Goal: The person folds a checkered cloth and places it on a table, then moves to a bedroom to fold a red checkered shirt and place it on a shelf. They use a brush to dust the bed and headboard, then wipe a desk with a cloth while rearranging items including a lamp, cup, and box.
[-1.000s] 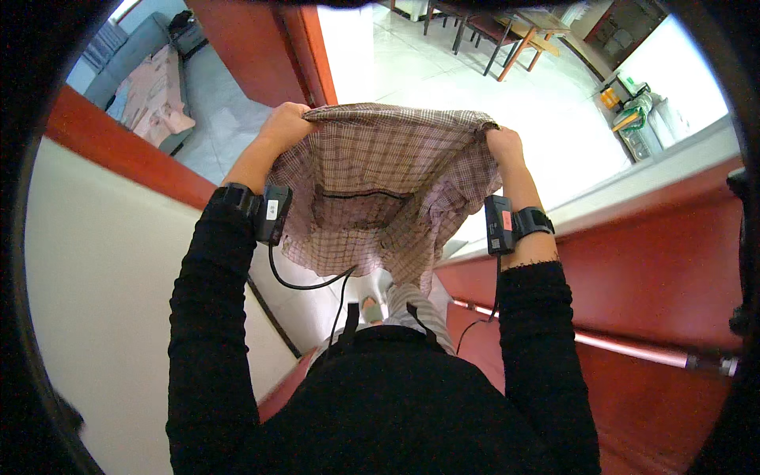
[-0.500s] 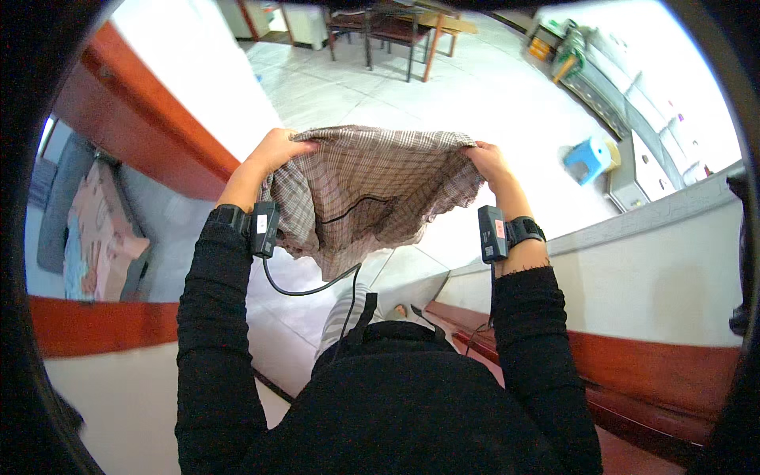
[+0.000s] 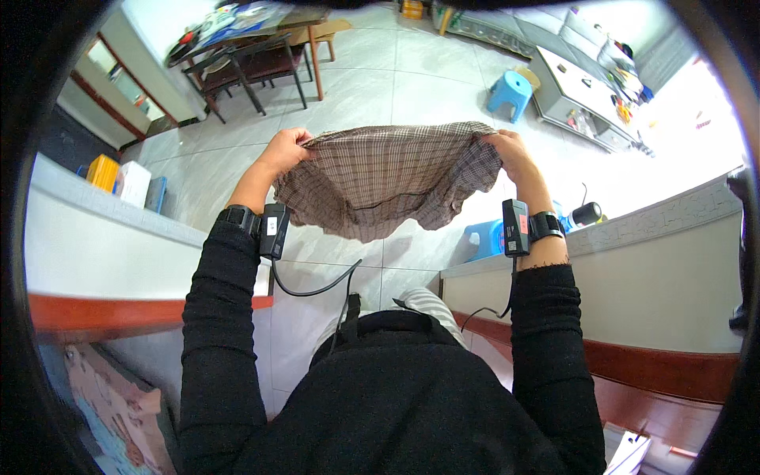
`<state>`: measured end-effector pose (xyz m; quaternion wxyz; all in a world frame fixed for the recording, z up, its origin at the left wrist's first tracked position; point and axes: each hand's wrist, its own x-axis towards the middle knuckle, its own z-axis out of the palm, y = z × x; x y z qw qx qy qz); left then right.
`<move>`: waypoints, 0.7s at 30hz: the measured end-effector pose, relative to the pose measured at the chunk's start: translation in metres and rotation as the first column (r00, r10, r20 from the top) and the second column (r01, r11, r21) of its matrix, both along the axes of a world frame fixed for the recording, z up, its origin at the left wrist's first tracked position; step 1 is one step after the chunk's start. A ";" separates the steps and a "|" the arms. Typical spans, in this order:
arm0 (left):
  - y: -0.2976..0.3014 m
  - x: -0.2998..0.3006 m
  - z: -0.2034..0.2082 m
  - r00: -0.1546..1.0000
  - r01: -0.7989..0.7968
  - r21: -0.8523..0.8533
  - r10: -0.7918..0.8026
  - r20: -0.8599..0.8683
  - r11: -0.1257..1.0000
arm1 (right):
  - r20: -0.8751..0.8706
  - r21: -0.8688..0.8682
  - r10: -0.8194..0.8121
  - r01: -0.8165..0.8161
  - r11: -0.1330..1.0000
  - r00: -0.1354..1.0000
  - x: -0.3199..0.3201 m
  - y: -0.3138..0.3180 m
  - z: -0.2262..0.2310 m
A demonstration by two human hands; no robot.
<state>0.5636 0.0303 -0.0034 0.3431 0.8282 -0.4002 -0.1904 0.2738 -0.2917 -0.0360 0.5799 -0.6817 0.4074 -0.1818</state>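
A brown-and-cream checked cloth [image 3: 396, 170] hangs stretched between my two hands in front of me. My left hand [image 3: 286, 150] is closed on its upper left corner, thumb on top. At the upper right corner my right hand [image 3: 513, 154] pinches the fabric. The top edge is pulled nearly straight, while the sides and the lower part sag in loose folds. A dark line runs across its lower part. What kind of cloth article it is, I cannot tell. Both my wrists carry black strapped boxes with cables.
White walls with red wood trim [image 3: 119, 313] flank me on both sides. Ahead are a table with chairs [image 3: 261, 63], a blue stool [image 3: 511, 95] and a white low table [image 3: 566, 103]. Another blue stool [image 3: 484, 240] stands beyond the right wall. Yellow and white boxes [image 3: 103, 172] sit at left.
I have moved forward through the doorway and turned left, so the dining table and stools appear nearer. The cloth stays held in both hands and its lower part has swung up.
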 end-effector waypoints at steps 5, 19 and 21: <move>-0.064 0.067 -0.008 0.941 -0.088 0.211 0.012 0.339 0.974 | 0.021 0.008 -0.116 0.116 0.993 0.993 0.035 -0.024 0.005; -0.370 0.018 0.062 0.416 0.074 -0.584 -0.557 -0.719 0.808 | 0.686 0.100 0.061 -0.177 0.979 0.725 0.126 -0.138 0.060; -0.412 0.000 0.071 0.358 0.112 -0.620 -0.613 -0.704 0.777 | 0.564 -0.165 0.155 -0.073 0.984 0.811 0.145 -0.145 0.063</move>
